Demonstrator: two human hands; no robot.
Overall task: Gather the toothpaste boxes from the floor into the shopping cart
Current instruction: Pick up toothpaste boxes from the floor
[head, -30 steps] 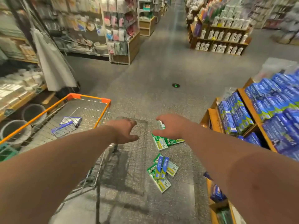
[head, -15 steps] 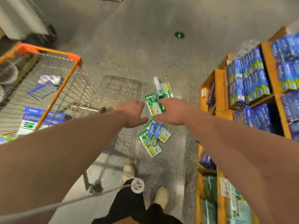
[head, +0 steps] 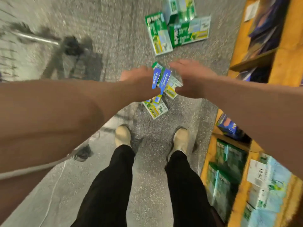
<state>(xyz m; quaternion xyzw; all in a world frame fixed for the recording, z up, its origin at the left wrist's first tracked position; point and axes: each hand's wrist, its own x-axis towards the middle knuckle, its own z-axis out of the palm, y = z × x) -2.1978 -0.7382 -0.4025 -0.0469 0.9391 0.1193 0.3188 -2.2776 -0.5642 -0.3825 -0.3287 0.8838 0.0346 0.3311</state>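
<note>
Toothpaste boxes (head: 161, 79): thin card, light, stiff-ish but corners crush, glossy so prob slippery when stacked. Best to squeeze the near pile by its long sides w/ both hands. Pile lies on floor (head: 114, 22) btwn the hands. Right hand (head: 191, 77) is spread, holds nothing, just beside pile. Left hand (head: 137, 77) is at the blue boxes' edge; too blurred, can't tell if it grips. More green boxes (head: 177, 30) lie farther off. Shopping cart (head: 32, 38) is to the left.

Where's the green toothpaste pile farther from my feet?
Head view: the farther green pile lies on the floor, upper right of centre, beyond the blue-and-green boxes and left of the wooden shelf.
</note>
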